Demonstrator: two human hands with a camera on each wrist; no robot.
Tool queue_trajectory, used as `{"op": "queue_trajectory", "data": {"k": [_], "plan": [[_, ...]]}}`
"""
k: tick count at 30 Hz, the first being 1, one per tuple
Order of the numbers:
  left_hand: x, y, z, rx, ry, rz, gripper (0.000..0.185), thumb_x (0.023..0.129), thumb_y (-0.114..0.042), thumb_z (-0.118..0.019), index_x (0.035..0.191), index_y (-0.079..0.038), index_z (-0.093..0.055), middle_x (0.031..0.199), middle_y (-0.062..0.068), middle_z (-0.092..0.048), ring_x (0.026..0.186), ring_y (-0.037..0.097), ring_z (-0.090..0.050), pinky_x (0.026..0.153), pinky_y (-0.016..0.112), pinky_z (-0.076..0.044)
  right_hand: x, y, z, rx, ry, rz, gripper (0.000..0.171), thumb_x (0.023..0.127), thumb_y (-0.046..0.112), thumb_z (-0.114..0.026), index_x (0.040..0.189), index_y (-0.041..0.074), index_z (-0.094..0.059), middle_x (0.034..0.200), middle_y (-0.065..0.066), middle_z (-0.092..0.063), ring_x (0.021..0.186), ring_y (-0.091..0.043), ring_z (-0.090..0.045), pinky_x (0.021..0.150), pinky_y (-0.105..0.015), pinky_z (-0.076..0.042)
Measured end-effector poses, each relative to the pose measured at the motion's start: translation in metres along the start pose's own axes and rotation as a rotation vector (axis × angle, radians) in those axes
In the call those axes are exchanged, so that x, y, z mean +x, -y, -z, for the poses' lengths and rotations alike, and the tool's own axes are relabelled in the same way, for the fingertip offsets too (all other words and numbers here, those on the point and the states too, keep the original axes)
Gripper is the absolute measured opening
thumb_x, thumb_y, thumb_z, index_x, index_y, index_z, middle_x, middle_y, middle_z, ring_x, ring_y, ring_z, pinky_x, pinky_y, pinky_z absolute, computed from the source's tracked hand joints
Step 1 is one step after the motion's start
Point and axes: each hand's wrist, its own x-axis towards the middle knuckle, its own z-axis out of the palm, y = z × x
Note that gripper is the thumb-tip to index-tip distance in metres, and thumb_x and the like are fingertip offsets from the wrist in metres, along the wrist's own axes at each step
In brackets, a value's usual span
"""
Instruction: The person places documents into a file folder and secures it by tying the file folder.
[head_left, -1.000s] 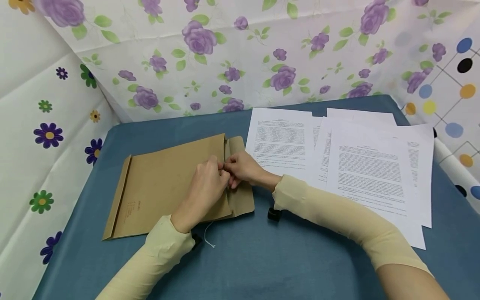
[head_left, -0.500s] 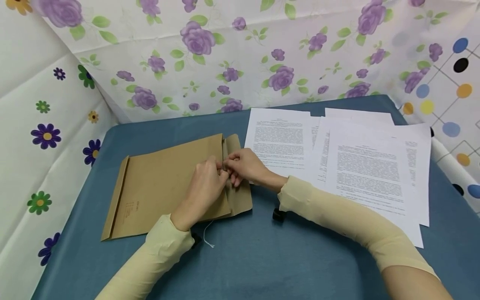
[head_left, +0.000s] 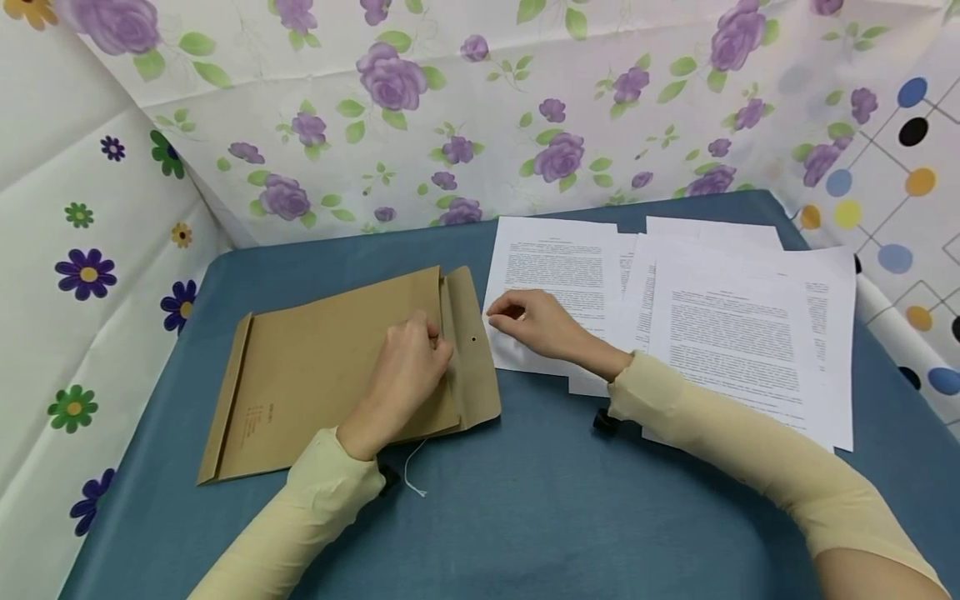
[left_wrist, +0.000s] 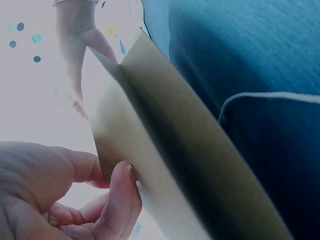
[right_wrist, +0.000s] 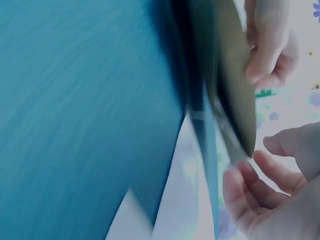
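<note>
We see a brown envelope (head_left: 322, 367) lying slantwise on the left part of the blue-covered counter (head_left: 540, 517), its flap (head_left: 476, 379) spread out to the right and marked with one small dark spot (head_left: 473, 339). The person's left grip (head_left: 408, 362) is over the envelope near the flap, and from the left wrist view we can make out its thumb and finger pinching an edge of the brown paper. The right grip (head_left: 540, 323) hovers just beside the flap, above the leftmost of the printed sheets (head_left: 738, 350); its fingers are bent, thumb and forefinger slightly parted, holding nothing that we can make out. A thin white string (head_left: 408, 471) trails from the envelope's lower edge onto the counter, near the left sleeve (head_left: 300, 508). The sheets overlap on the right, the right sleeve (head_left: 742, 446) crossing over them. Behind, we see a white cloth (head_left: 480, 100) with purple roses.
</note>
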Motion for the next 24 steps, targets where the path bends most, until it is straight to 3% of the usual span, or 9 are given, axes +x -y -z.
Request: {"op": "queue_trajectory", "data": {"k": [6,12,17,24], "plan": [[-0.001,0.000,0.001,-0.016,0.008,0.001,0.010,0.086,0.005,-0.056,0.081,-0.004,-0.052,0.066,0.007,-0.049,0.055,0.019,-0.048,0.049,0.028,-0.036,-0.014,-0.016,0.014,-0.162,-0.025,0.027,0.032,0.099,0.021,-0.069,0.122,0.000,-0.071,0.123,-0.015,-0.069,0.113,-0.031,-0.063,0.092,-0.047,-0.053],[-0.002,0.000,0.003,-0.014,0.022,0.016,0.007,0.087,0.004,-0.056,0.084,-0.003,-0.054,0.068,0.007,-0.050,0.056,0.019,-0.049,0.049,0.028,-0.037,-0.024,-0.026,0.030,-0.280,0.012,0.055,0.046,0.098,0.028,-0.072,0.131,-0.004,-0.065,0.134,-0.020,-0.063,0.130,-0.038,-0.054,0.109,-0.053,-0.040],[-0.001,-0.001,0.003,-0.009,0.020,0.013,0.006,0.087,0.003,-0.057,0.086,-0.002,-0.055,0.068,0.008,-0.052,0.056,0.019,-0.050,0.049,0.029,-0.038,-0.032,-0.035,0.046,-0.380,0.033,0.064,0.058,0.097,0.031,-0.073,0.139,-0.007,-0.058,0.142,-0.025,-0.057,0.137,-0.042,-0.046,0.115,-0.055,-0.031],[-0.001,-0.001,0.005,-0.021,0.029,0.016,0.007,0.088,0.003,-0.055,0.086,-0.003,-0.054,0.068,0.007,-0.051,0.056,0.018,-0.050,0.049,0.028,-0.038,-0.046,-0.051,0.071,-0.462,0.014,-0.010,0.069,0.097,0.037,-0.071,0.145,-0.008,-0.050,0.150,-0.032,-0.045,0.144,-0.049,-0.033,0.118,-0.062,-0.021]]}}
